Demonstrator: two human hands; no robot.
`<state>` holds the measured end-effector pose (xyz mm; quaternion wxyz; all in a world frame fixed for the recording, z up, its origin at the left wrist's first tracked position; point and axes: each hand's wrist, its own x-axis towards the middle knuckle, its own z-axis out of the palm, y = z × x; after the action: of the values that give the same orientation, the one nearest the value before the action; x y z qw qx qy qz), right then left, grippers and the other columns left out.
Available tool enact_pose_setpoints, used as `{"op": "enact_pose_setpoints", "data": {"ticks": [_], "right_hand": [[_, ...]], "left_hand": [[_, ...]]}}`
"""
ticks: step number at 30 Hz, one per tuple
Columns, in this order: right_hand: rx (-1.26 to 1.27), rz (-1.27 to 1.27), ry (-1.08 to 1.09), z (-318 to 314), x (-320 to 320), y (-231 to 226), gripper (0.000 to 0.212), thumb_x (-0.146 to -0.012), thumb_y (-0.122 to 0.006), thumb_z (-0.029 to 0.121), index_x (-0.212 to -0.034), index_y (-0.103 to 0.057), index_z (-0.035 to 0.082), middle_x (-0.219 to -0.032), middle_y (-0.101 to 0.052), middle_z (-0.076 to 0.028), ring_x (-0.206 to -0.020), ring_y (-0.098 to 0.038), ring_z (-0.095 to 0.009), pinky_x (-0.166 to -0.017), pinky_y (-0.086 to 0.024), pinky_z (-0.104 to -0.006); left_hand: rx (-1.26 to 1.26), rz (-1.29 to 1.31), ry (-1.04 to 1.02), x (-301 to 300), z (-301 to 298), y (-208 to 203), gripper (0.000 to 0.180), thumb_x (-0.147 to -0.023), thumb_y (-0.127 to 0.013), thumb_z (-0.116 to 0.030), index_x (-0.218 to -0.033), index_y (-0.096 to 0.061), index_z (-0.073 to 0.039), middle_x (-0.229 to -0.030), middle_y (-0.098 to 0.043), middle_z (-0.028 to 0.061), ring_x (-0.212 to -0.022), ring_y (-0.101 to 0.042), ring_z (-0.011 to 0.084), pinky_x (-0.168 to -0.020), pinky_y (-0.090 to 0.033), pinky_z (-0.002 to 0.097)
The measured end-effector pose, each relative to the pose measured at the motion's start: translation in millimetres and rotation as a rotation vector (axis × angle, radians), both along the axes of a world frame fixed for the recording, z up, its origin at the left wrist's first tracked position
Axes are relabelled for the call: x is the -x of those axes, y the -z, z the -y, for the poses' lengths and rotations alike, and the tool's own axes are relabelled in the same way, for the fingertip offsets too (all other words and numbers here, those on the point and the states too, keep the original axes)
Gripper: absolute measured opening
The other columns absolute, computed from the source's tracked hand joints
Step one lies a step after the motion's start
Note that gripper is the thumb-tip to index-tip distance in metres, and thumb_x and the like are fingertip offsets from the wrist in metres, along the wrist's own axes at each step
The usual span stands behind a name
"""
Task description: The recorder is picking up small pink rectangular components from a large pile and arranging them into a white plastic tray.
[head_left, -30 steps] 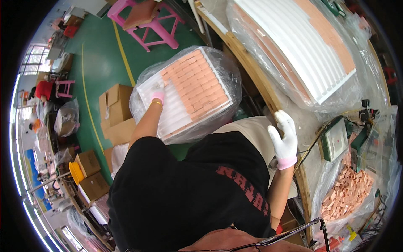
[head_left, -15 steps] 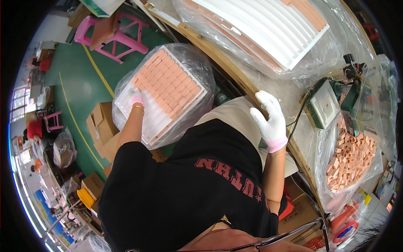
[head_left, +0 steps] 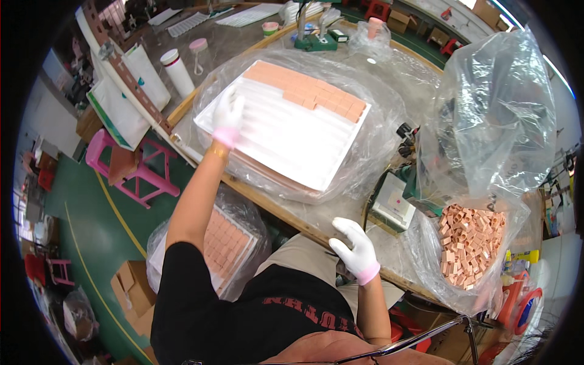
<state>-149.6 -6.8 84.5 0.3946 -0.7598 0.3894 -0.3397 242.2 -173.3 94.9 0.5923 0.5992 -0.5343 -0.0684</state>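
Observation:
My left hand (head_left: 229, 112), in a white glove with a pink cuff, reaches over the left side of a ribbed white tray (head_left: 286, 146) on the table. Its fingers point away from me and look stretched out, with nothing visible in them, though glare blends glove and tray. Small peach-coloured blocks (head_left: 304, 87) lie in rows along the tray's far part. Near the table's front edge hovers my right hand (head_left: 356, 250), gloved alike, thumb and fingers apart and holding nothing. Clear plastic sheeting (head_left: 380, 128) surrounds the tray.
A plastic bag of loose peach pieces (head_left: 471, 243) lies at the right, beside a small green-and-white device (head_left: 392, 204). Below the table's left edge stands another tray of blocks (head_left: 228, 249). A pink stool (head_left: 131, 164) and a cardboard box (head_left: 131, 292) are on the floor.
My left hand has moved from the lower tray beside the table up to the tray on the table. The view has shifted to show more of the table. My right hand stays open.

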Motion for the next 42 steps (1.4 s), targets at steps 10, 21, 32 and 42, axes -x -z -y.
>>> {"op": "enact_pose_setpoints", "data": {"ticks": [10, 21, 32, 42], "right_hand": [[-0.092, -0.011, 0.569, -31, 131, 8, 0.033, -0.082, -0.063, 0.007, -0.113, -0.060, -0.003, -0.114, -0.060, -0.015, -0.107, -0.057, -0.024, -0.094, -0.044, -0.0325], [-0.026, -0.021, 0.964, 47, 242, 60, 0.033, -0.085, -0.067, 0.020, -0.111, -0.062, 0.000, -0.108, -0.063, -0.014, -0.101, -0.060, -0.022, -0.091, -0.045, -0.0304], [-0.233, -1.104, 1.090, 123, 246, 45, 0.021, -0.084, -0.057, 0.028, -0.095, -0.065, 0.011, -0.096, -0.068, -0.012, -0.092, -0.065, -0.030, -0.078, -0.051, -0.0420], [0.277, -0.412, 0.984, 72, 247, 74, 0.031, -0.074, -0.065, 0.007, -0.105, -0.061, 0.002, -0.093, -0.062, -0.013, -0.082, -0.063, -0.026, -0.077, -0.050, -0.0354]], "left_hand": [[-0.800, 1.149, -0.290, -50, 184, 33, 0.042, -0.091, -0.044, -0.029, -0.129, -0.052, -0.011, -0.135, -0.050, 0.0129, -0.129, -0.042, 0.0259, -0.107, -0.034, 0.0430], [-0.791, 0.628, -0.420, -98, 227, 52, 0.065, -0.089, -0.031, -0.057, -0.136, -0.047, -0.015, -0.136, -0.049, 0.0136, -0.125, -0.046, 0.0335, -0.104, -0.035, 0.0425], [-0.797, 0.329, -0.238, -74, 202, 51, 0.051, -0.086, -0.048, -0.045, -0.121, -0.058, -0.010, -0.122, -0.059, 0.0163, -0.114, -0.055, 0.0323, -0.095, -0.042, 0.0433], [-0.240, -0.082, 0.216, 59, 74, -28, 0.033, -0.087, -0.066, -0.029, -0.107, -0.064, -0.004, -0.095, -0.067, 0.0055, -0.082, -0.061, 0.0130, -0.074, -0.047, 0.0260]]}}
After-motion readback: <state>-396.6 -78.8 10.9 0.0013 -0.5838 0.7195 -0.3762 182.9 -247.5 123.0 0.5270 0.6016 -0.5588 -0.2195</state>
